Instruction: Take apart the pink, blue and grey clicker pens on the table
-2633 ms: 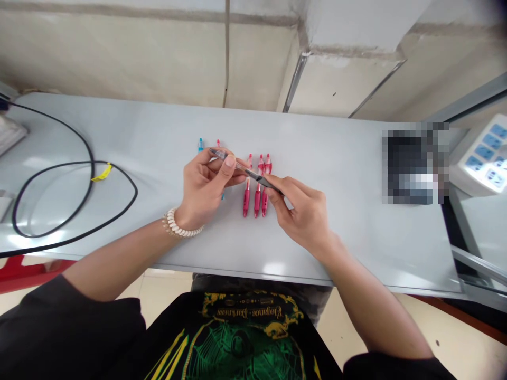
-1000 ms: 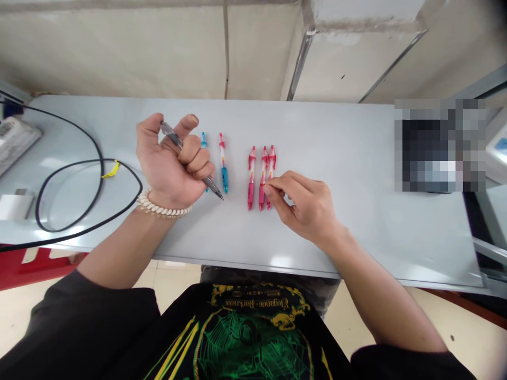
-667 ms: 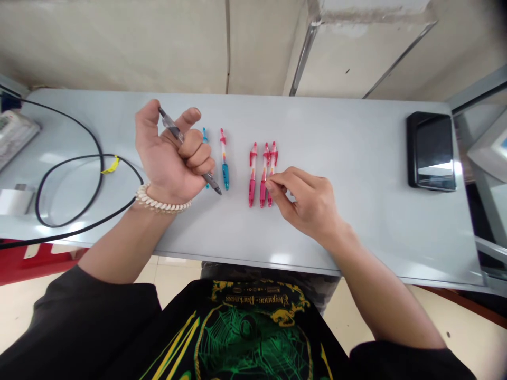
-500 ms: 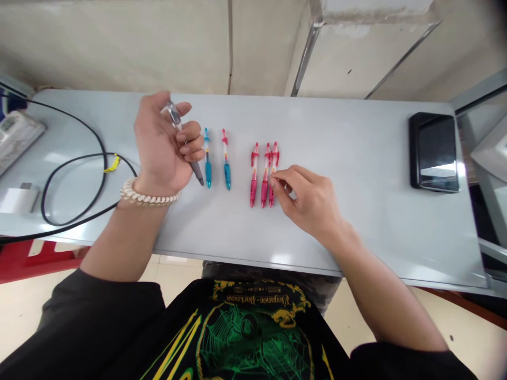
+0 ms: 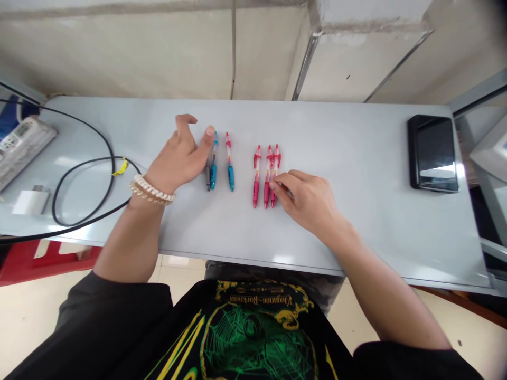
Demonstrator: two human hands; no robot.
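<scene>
My left hand (image 5: 182, 155) is over the left group of pens, thumb and index finger spread apart, the other fingers mostly hidden. Under its thumb side lies a grey pen (image 5: 208, 179), its upper part covered by the hand. Touching or close beside it is a blue pen (image 5: 214, 174). Slightly right of these lies a pen with a pink top and teal grip (image 5: 230, 171). Three pink pens lie in a row: a left one (image 5: 255, 190), a middle one (image 5: 266, 187) and a right one (image 5: 276, 158). My right hand (image 5: 307, 198) pinches the right pink pen with its fingertips.
A black cable (image 5: 57, 184) with a yellow tie (image 5: 120, 167) loops on the left of the grey table (image 5: 356, 221). Near it are a white charger plug (image 5: 31, 201) and a power strip (image 5: 26, 150). A black boxy device (image 5: 433, 153) stands at the right. The wall borders the back.
My left hand has turned over and lowered; the grey pen it held now lies beside the blue pen. My right hand stays at the right pink pen. The view has shifted slightly.
</scene>
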